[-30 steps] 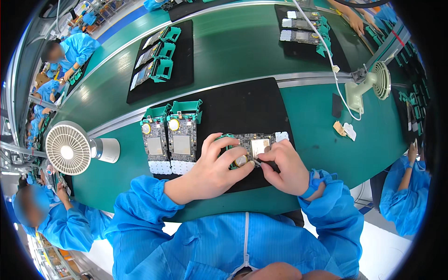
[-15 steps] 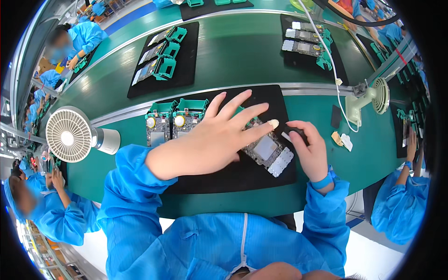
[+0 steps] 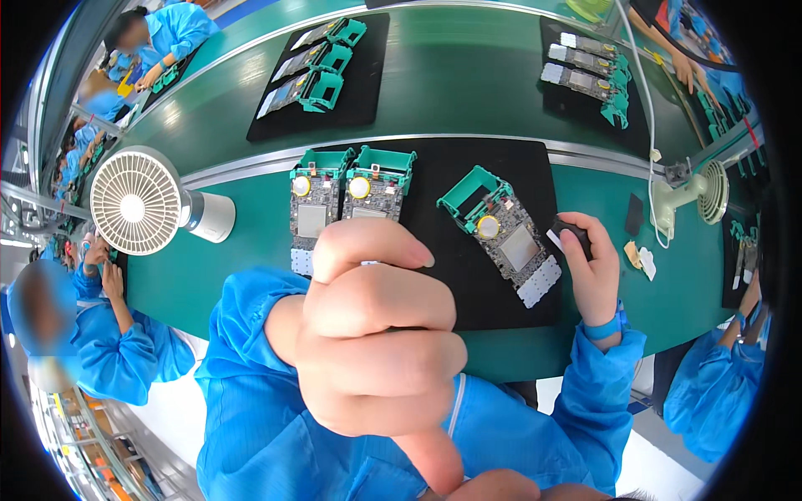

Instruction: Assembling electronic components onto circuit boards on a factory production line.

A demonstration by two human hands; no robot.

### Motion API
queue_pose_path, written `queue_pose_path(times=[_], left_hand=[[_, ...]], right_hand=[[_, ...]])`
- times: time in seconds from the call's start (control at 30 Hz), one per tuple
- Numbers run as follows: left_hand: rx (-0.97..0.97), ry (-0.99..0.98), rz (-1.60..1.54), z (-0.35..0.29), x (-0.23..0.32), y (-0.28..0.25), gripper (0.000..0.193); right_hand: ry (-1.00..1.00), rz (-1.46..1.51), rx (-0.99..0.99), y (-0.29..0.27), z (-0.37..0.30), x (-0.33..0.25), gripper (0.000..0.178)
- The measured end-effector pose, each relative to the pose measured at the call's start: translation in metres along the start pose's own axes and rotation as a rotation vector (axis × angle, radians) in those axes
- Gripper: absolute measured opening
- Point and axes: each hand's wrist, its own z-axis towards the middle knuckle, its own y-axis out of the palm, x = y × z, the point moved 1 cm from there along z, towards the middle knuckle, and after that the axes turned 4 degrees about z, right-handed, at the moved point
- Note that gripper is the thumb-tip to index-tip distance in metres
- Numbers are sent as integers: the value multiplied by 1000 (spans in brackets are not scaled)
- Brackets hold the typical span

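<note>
My left hand [image 3: 380,334] is raised close to the camera over my lap. Its fingers are curled, except one that stretches down toward the lower edge; nothing shows in it. Between thumb and fingers, my right hand [image 3: 593,275] grips a small black object [image 3: 576,240] with a white edge, its kind unclear. Just left of that hand, a circuit board [image 3: 518,249] lies slanted on the black mat [image 3: 447,284], with a green plastic frame [image 3: 474,199] at its far end. Two similar boards [image 3: 313,213] stand side by side at left, partly behind my left hand.
A white fan [image 3: 134,204] stands at left, a pale green fan [image 3: 706,194] at right. Paper scraps [image 3: 640,260] lie near the right fan. Beyond the metal rail, two black mats [image 3: 359,108] hold more boards. Co-workers in blue sit at both sides.
My left hand has lifted from over the slanted board toward the camera, its spread fingers now curled. That board is uncovered. My right hand keeps its grip. The view has shifted.
</note>
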Motion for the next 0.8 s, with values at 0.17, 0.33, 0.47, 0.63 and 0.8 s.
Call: queue_pose_path(times=[0.17, 0.33, 0.47, 0.63, 0.8], left_hand=[[-84, -43, 29, -4, -1, 1, 57], [-232, -223, -22, -7, -17, -3, 46], [-916, -1070, -523, -36, -29, 10, 27], [-878, -1463, -837, -94, -24, 28, 37], [-638, -1669, -1073, -99, -29, 30, 33]], right_hand=[[48, -13, 8, -3, 0, 2, 18], [-40, -52, 20, 2, -3, -1, 18], [-266, -378, 16, 19, -4, -7, 19], [-150, -224, -219, 21, -11, -21, 15], [-100, -154, -38, 19, -14, -28, 18]])
